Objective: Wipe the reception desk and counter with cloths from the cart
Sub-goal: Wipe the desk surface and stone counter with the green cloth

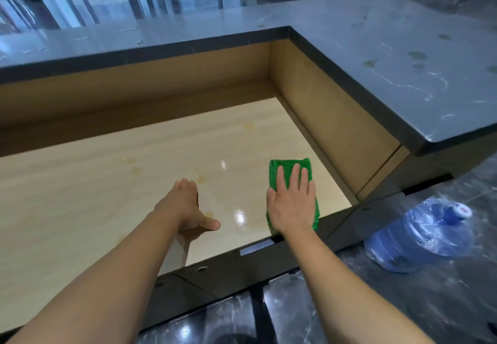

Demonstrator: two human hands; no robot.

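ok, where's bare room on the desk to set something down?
Desk left of the left hand is bare to the frame edge; so is the strip between both hands and the back panel. The raised counter is bare, though spotted. Crowded: front right corner, right hand flat on green cloth.

Green cloth on pale desk

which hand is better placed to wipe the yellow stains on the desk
Right: the right hand lies flat on the green cloth near the stains; the left hand holds nothing.
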